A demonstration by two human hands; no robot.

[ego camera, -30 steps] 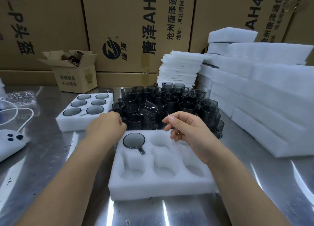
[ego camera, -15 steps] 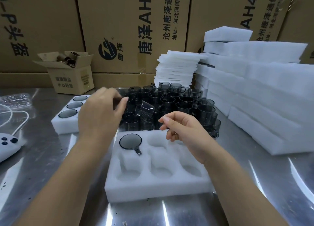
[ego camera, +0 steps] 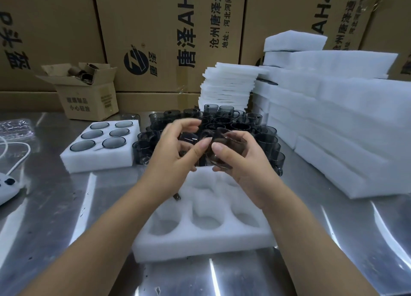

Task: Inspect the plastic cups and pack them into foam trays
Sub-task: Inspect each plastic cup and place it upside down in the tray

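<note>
Smoky grey plastic cup (ego camera: 231,146), tilted, we pinch in the fingers (ego camera: 219,150) of left hand (ego camera: 171,160) and right hand (ego camera: 251,169), directly above empty pockets of the white foam tray (ego camera: 200,246).

Packing station in a factory or warehouse: shipping cartons (ego camera: 169,40) (printed with Chinese company lettering) wall off the back of a steel worktable (ego camera: 66,206), where stacked white foam trays (ego camera: 333,118) stand beside dozens of identical smoky plastic cups (ego camera: 224,112).
</note>
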